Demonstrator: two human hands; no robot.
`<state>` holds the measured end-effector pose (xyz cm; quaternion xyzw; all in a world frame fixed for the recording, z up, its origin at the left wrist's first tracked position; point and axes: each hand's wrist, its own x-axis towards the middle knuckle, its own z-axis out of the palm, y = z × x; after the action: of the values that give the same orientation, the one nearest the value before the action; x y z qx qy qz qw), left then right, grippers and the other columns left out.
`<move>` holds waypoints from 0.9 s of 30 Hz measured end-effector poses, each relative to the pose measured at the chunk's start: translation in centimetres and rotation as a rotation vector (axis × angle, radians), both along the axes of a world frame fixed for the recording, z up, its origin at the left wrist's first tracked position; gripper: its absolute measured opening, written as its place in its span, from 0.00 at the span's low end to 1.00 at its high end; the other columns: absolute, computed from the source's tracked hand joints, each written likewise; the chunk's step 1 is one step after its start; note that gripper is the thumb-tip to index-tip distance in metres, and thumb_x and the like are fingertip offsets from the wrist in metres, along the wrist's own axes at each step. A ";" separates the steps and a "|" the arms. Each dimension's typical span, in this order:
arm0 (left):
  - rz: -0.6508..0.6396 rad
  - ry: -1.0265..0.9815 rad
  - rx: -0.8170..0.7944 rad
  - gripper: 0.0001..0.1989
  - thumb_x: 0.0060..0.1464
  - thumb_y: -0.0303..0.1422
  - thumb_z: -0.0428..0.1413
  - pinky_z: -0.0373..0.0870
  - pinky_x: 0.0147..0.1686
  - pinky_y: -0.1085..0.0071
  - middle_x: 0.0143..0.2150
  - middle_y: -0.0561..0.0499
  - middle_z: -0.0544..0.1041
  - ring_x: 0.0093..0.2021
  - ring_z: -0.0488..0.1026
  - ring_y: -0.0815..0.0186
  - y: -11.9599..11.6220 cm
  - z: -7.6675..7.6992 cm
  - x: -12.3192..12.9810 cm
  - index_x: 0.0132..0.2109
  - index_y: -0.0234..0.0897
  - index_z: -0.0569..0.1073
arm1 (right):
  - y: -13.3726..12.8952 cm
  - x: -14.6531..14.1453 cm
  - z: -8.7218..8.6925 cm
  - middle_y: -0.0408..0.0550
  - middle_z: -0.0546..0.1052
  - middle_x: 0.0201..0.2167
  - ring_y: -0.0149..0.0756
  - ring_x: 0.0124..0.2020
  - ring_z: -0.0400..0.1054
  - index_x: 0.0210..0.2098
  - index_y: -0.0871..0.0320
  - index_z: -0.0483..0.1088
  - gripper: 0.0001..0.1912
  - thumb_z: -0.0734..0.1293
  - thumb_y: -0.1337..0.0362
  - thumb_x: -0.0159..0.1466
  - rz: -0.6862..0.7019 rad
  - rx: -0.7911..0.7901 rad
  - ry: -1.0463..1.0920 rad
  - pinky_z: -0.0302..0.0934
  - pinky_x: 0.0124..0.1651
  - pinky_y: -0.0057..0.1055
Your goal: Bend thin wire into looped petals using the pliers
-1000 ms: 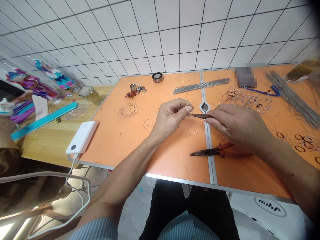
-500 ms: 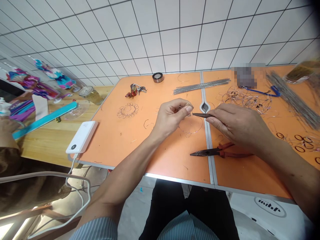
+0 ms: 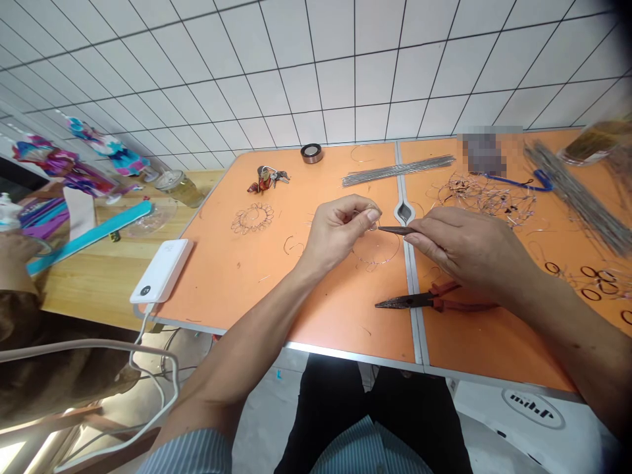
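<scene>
My left hand (image 3: 340, 227) pinches a thin wire hoop (image 3: 379, 262) between thumb and fingers; small loops run along the hoop's lower edge. Wrapped in my right hand (image 3: 467, 243) are pliers whose dark, narrow jaws (image 3: 395, 230) point left, with the tip at the wire beside my left thumb. The handles are hidden in my palm. Below, a second pair of long-nose pliers (image 3: 419, 301) with red handles lies on the orange table (image 3: 316, 316). To the left rests a ring of looped wire (image 3: 253, 218).
Keys (image 3: 269, 179) and a tape roll (image 3: 311, 153) lie at the back. Straight wires (image 3: 397, 171), tangled wire (image 3: 488, 197) and dark rings (image 3: 591, 294) are spread rightward. A white power bank (image 3: 162, 270) with a cable sits at the left edge. Another person's hand (image 3: 20, 250) is far left.
My right hand and the pliers' tip have shifted very slightly, the tip moving a little left and down at the wire. My left hand stays almost still.
</scene>
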<state>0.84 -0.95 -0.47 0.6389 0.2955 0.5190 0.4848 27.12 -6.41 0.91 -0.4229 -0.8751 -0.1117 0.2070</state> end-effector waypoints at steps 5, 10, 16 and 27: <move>-0.007 -0.011 -0.006 0.23 0.59 0.54 0.79 0.68 0.30 0.71 0.32 0.50 0.81 0.30 0.71 0.70 0.0 0.0 0.0 0.35 0.38 0.86 | 0.0 0.0 -0.1 0.52 0.88 0.43 0.47 0.44 0.82 0.48 0.54 0.81 0.25 0.55 0.54 0.89 -0.003 -0.079 0.016 0.62 0.39 0.42; -0.006 -0.012 -0.010 0.23 0.58 0.54 0.79 0.68 0.30 0.71 0.31 0.50 0.81 0.30 0.71 0.70 0.0 0.0 0.1 0.35 0.38 0.86 | -0.2 -0.1 -0.3 0.52 0.87 0.43 0.47 0.44 0.79 0.46 0.50 0.81 0.21 0.58 0.55 0.87 -0.012 -0.142 0.055 0.63 0.41 0.41; 0.011 0.008 -0.020 0.25 0.58 0.56 0.78 0.68 0.30 0.70 0.31 0.50 0.81 0.30 0.71 0.69 0.0 0.2 0.1 0.35 0.39 0.85 | -0.1 -0.1 -0.5 0.51 0.88 0.45 0.47 0.46 0.82 0.48 0.51 0.81 0.25 0.54 0.52 0.89 -0.007 -0.110 0.079 0.64 0.39 0.42; 0.011 -0.001 -0.015 0.24 0.58 0.54 0.78 0.68 0.30 0.70 0.31 0.50 0.81 0.30 0.70 0.69 -0.1 0.3 0.0 0.35 0.39 0.85 | 0.1 -0.2 -0.5 0.52 0.88 0.45 0.47 0.45 0.83 0.50 0.55 0.82 0.22 0.59 0.55 0.88 0.011 -0.086 0.108 0.66 0.41 0.42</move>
<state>0.89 -1.08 -0.18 0.6334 0.3027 0.5197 0.4869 26.96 -6.29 0.39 -0.4317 -0.8691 -0.0501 0.2362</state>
